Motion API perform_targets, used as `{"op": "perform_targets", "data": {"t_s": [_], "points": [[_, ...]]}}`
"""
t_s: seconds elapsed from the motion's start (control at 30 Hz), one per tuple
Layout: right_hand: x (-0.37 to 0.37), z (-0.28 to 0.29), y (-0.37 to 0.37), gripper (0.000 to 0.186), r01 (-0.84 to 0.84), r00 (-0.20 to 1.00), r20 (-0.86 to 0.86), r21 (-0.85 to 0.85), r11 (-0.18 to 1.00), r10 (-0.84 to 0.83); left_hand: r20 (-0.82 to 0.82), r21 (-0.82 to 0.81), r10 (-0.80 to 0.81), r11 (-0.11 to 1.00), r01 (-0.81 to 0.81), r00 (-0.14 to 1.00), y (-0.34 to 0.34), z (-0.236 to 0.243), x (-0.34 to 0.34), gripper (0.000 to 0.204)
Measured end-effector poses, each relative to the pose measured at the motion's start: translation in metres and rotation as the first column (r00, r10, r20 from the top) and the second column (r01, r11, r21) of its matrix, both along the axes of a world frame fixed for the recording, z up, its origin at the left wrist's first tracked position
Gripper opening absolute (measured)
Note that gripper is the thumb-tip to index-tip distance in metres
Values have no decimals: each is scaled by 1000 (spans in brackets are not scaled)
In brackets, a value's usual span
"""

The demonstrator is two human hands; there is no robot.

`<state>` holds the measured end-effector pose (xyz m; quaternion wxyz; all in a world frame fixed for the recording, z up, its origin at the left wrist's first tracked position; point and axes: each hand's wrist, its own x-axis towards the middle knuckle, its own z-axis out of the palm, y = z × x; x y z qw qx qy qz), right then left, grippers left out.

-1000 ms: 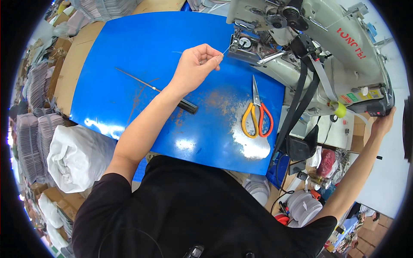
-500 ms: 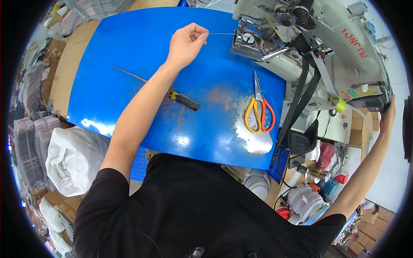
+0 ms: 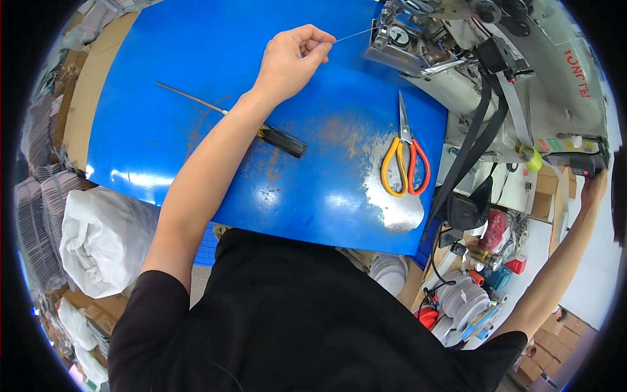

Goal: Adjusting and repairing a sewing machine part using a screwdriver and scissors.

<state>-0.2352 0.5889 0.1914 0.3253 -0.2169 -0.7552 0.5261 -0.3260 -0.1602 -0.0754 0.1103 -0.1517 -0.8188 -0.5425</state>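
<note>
Over the far part of the blue tabletop point(image 3: 326, 91), my left hand point(image 3: 294, 62) is closed in a pinch on a thin pale thread point(image 3: 356, 34). The thread runs taut to the metal mechanism of a sewing machine point(image 3: 548, 85), beside a round white-faced part point(image 3: 398, 36). At the far right my right hand point(image 3: 594, 187) reaches up to a black part point(image 3: 578, 162) at the machine's end; its fingers are mostly hidden there. A screwdriver point(image 3: 284, 141) with a black handle lies under my left forearm, which covers part of its shaft.
Scissors point(image 3: 405, 135) with yellow and red handles lie on the worn right part of the tabletop. Black straps point(image 3: 471, 134) hang from the machine. A white sack point(image 3: 104, 242) and stacked bundles point(image 3: 62, 209) stand at the left. White rolls point(image 3: 462, 297) sit below right.
The view has shifted a little, moving the machine toward the upper right. My left hand still pinches the thread, now slanting up to the mechanism. My right hand stays by the machine's end.
</note>
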Motion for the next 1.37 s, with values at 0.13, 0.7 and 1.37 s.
{"op": "perform_targets", "data": {"t_s": [0.13,0.7,1.37], "points": [[6,25,46,39,2,993,122,-2,1000,-2,19,-27,-45,999,45,999,5,0,6,17],[11,13,-36,55,-14,999,28,-65,998,15,143,-51,-138,988,147,980,0,26,35,13],[22,-28,-45,54,-14,965,-260,-85,996,-8,-97,-192,-191,967,170,977,3,29,28,16]]}}
